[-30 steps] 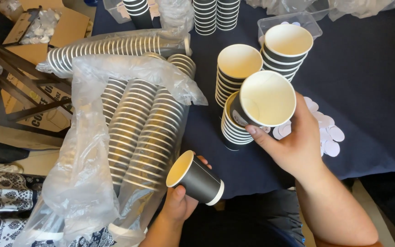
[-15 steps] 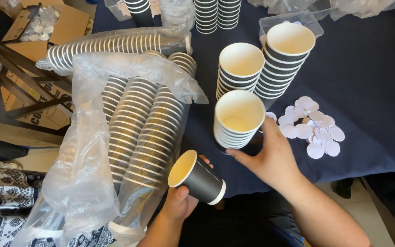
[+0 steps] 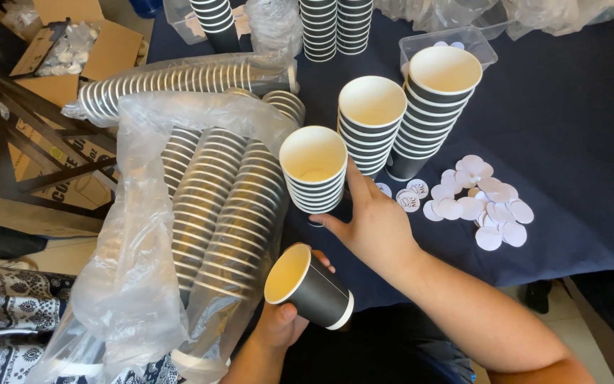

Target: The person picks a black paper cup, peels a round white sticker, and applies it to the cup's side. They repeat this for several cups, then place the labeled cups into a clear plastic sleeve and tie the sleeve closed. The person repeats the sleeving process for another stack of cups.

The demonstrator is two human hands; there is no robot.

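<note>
Three upright stacks of black paper cups with white rims and cream insides stand near the front-left corner of the table, which is covered in a dark navy cloth [image 3: 577,128]. The shortest stack [image 3: 314,171] stands closest to that corner, the middle stack [image 3: 371,122] behind it, and the tallest stack [image 3: 435,107] further back beside a clear plastic tub [image 3: 456,39].

The right hand [image 3: 374,224] is spread wide against the lower side of the shortest stack, thumb toward the front, fingers reaching up between it and the middle stack. The left hand [image 3: 282,323] is below the table's front edge, closed around a single black paper cup [image 3: 310,288] held tilted with its mouth toward the upper left.

Risks, as I judge them: the shortest stack sits close to the front edge, so a sideways push from the right hand could tip it off, or knock it into the middle stack and topple both. The single cup is held over open space, so a loosened grip would drop it to the floor. A clear plastic bag of sleeved cups [image 3: 207,213] hangs off the table's left edge and could slide further if nudged. White round paper stickers [image 3: 485,206] lie loose toward the front right, and a sweep of the forearm could scatter them.
</note>
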